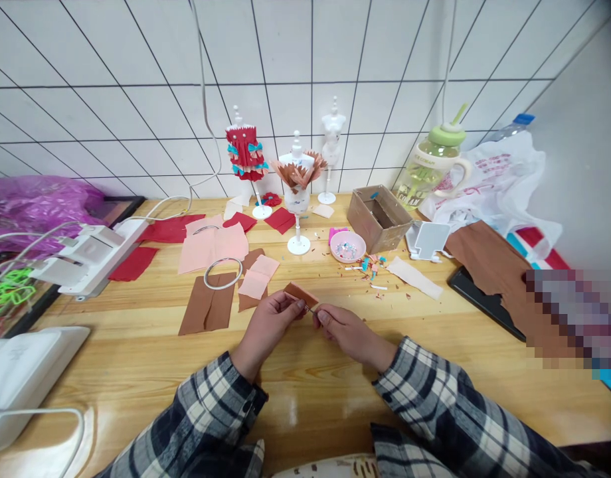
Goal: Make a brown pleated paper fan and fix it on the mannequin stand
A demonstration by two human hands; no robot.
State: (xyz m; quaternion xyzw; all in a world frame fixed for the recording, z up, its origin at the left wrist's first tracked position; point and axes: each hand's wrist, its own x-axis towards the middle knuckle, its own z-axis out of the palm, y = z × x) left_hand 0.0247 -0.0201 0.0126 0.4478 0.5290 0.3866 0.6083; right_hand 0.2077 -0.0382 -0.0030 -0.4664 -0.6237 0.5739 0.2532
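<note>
Two-handed grip: left hand (271, 322) pinches a brown piece (301, 293), probably light, easily creased, best held edgewise; right hand (346, 330) has fingertips clamped on a slim tool (311, 310).

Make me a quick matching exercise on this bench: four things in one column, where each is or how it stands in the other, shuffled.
1. Small brown piece
2. Pale pink bowl
3. Larger ring
4. Green-lidded bottle

A. Lying partly over a brown sheet
B. Behind and to the right of the open box
C. Held in the left hand
D. Holding small shiny bits

Pairs: 1-C, 2-D, 3-A, 4-B
</note>
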